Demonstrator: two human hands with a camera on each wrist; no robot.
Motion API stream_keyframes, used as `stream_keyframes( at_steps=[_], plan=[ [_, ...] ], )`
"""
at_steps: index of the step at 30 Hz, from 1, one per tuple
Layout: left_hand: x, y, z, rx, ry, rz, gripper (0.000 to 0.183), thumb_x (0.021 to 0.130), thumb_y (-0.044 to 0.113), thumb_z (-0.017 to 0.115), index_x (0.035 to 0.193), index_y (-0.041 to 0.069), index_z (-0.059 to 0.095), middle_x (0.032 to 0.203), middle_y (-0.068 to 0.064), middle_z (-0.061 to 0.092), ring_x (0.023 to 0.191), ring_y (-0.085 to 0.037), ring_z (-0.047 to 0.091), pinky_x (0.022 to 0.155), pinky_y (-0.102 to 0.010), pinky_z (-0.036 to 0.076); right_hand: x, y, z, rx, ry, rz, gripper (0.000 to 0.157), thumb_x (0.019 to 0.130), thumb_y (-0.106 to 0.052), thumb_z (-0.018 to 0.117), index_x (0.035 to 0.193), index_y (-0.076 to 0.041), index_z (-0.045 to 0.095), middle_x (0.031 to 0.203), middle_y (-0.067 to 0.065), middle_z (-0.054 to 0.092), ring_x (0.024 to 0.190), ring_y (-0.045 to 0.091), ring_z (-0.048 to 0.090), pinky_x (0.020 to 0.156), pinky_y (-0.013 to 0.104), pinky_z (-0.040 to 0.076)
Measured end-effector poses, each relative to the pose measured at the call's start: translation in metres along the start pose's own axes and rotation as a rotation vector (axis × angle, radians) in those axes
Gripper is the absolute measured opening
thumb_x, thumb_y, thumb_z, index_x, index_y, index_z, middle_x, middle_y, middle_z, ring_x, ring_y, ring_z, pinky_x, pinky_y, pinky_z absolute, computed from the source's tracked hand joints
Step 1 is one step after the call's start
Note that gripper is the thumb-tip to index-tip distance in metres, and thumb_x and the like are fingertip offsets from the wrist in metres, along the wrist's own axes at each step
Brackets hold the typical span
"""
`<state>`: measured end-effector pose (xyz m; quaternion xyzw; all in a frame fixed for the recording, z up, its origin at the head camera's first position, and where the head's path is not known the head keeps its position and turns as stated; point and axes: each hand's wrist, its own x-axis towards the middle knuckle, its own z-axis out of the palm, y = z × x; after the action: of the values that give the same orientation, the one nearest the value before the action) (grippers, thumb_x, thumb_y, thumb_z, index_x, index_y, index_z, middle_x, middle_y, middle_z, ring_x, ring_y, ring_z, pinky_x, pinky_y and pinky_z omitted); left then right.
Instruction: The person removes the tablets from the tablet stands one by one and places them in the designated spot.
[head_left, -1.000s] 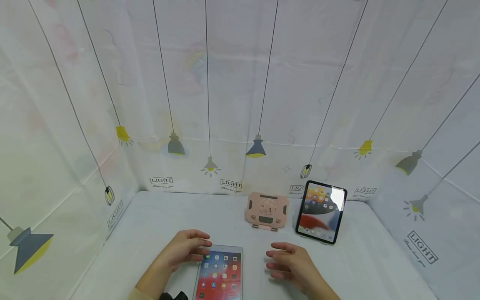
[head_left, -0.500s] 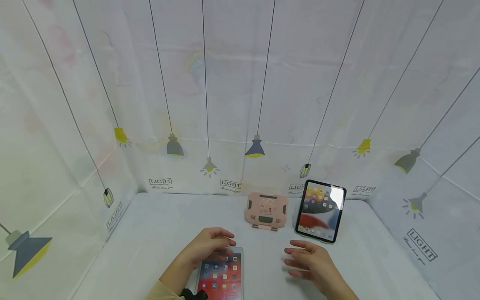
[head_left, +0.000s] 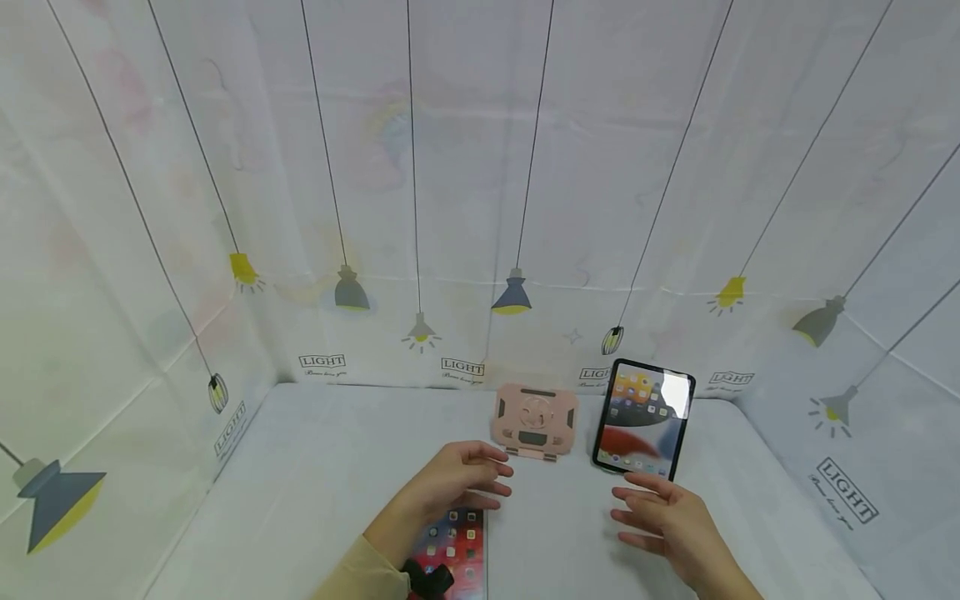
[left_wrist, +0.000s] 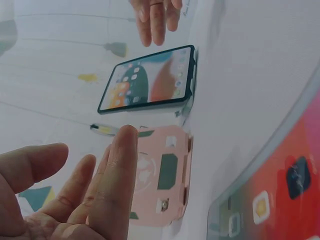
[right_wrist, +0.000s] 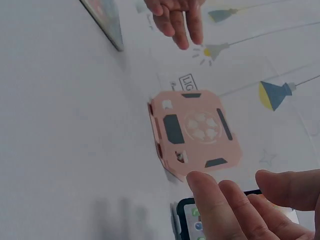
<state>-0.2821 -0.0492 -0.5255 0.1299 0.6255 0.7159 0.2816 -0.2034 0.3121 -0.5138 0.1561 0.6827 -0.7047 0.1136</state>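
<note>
The step in hand looks like reaching: the left hand point(head_left: 459, 482) hovers over the flat tablet point(head_left: 467, 550) on the desk point(head_left: 300, 475), the right hand point(head_left: 675, 523) near the propped tablet point(head_left: 641, 418), which leans beside the pink case point(head_left: 535, 419). Each grip is loose, thumb and fingers apart, holding nothing. To take the propped tablet would, I judge, call for closing fingers on its edges.

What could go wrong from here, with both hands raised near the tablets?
The right hand is near the leaning tablet; a bump might tip or slide it. In the head view, the left hand overlaps the flat tablet; lowering it might cause an accidental tap.
</note>
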Motion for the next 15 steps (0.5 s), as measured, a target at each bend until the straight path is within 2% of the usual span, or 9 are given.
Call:
stream_keyframes(
  at_steps=[7, 11, 15],
  plan=[
    [0.015, 0.002, 0.005, -0.046, -0.021, 0.027, 0.036, 0.104, 0.012, 0.065, 0.139, 0.003, 0.065, 0.135, -0.019, 0.073, 0.114, -0.032, 0.079, 0.092, -0.045, 0.068, -0.001, -0.006, -0.019, -0.010, 0.048, -0.017, 0.067, 0.104, -0.016, 0.071, 0.162, 0.001, 0.040, 0.130, 0.006, 0.079, 0.109, 0.029, 0.080, 0.091, 0.052, 0.067],
    [0.022, 0.003, 0.006, -0.054, -0.028, 0.039, 0.043, 0.104, 0.011, 0.064, 0.144, -0.003, 0.060, 0.137, -0.019, 0.072, 0.115, -0.032, 0.078, 0.094, -0.045, 0.067, -0.002, -0.009, -0.030, -0.002, 0.053, -0.028, 0.066, 0.105, -0.017, 0.070, 0.162, -0.001, 0.040, 0.125, -0.001, 0.080, 0.108, 0.025, 0.081, 0.092, 0.051, 0.067],
    [0.028, 0.006, 0.008, -0.056, -0.033, 0.046, 0.043, 0.104, 0.010, 0.064, 0.145, -0.002, 0.059, 0.139, -0.022, 0.070, 0.117, -0.032, 0.078, 0.095, -0.046, 0.067, -0.001, -0.014, -0.042, 0.012, 0.067, -0.030, 0.067, 0.105, -0.018, 0.071, 0.163, -0.005, 0.040, 0.121, -0.007, 0.080, 0.106, 0.020, 0.081, 0.093, 0.049, 0.067]
  ],
)
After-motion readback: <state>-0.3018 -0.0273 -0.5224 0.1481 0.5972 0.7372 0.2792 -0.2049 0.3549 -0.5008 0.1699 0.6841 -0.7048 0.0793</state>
